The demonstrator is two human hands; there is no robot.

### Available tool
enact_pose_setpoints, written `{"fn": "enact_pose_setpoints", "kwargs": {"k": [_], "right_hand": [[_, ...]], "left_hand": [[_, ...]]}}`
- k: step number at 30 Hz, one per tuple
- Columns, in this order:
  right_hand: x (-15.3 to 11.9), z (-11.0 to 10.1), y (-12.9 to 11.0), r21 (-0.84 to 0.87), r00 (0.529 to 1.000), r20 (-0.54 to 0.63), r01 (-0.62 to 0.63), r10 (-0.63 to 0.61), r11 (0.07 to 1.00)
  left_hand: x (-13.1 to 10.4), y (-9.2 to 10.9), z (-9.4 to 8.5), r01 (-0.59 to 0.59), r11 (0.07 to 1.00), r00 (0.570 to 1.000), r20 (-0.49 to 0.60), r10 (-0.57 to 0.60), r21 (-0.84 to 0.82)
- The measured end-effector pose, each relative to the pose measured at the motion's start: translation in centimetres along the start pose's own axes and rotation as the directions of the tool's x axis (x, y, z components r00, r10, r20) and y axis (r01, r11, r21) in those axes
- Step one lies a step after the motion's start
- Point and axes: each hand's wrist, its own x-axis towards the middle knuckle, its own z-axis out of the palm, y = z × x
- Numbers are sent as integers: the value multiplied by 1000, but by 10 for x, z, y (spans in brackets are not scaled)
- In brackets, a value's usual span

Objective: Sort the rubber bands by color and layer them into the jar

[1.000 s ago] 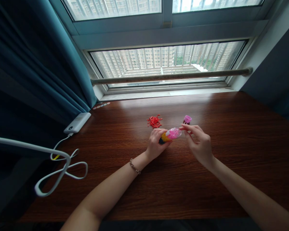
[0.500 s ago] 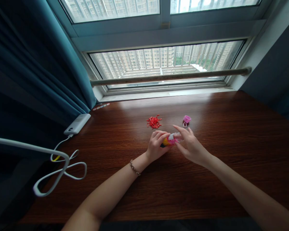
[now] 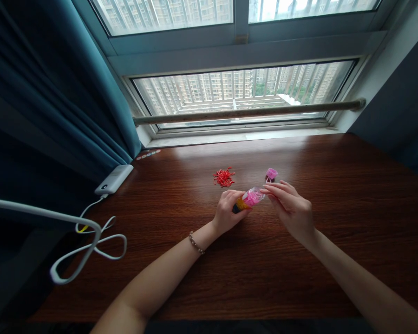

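My left hand (image 3: 228, 208) is wrapped around a small clear plastic bottle (image 3: 253, 196), tilted with its mouth to the right. Pink, yellow and dark contents show through its wall; what they are is too small to tell. My right hand (image 3: 290, 208) is at the mouth end, its fingers and thumb brought together in a pinch. Whatever lies between those fingertips is hidden. Behind the right fingers sits a pink cap (image 3: 271, 174) with a pale loop, partly covered. A pile of small red rubber-band-like pieces (image 3: 224, 177) lies beyond the left hand.
The brown wooden desk (image 3: 181, 287) runs up to a window with a rail (image 3: 247, 114). A white power bank (image 3: 114, 179) and its looped white cable (image 3: 97, 236) are at the left, beside a blue curtain (image 3: 104, 93).
My right hand has drawn back to the right from around the bottle's end, and its fingers have closed together. The bottle's pink end is now uncovered. My left hand keeps its hold.
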Motion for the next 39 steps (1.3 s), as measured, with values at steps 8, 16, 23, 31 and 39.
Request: {"fn": "enact_pose_setpoints", "kwargs": {"k": [8, 16, 23, 31, 39], "right_hand": [[-12, 18, 1, 320, 923, 137, -384, 359, 866], [-8, 19, 0, 309, 890, 227, -450, 395, 838], [17, -26, 60, -204, 902, -202, -420, 382, 884], [5, -22, 104, -345, 898, -268, -427, 349, 836], [2, -18, 120, -307, 897, -231, -434, 376, 847]], "left_hand": [[-4, -3, 0, -56, 998, 998, -12, 56, -33], [-2, 6, -1, -168, 986, 982, 88, 167, 14], [-3, 9, -1, -242, 966, 961, 163, 225, 90], [-6, 11, -3, -296, 944, 939, 227, 259, 147], [-7, 11, -3, -322, 933, 924, 268, 273, 161]]}}
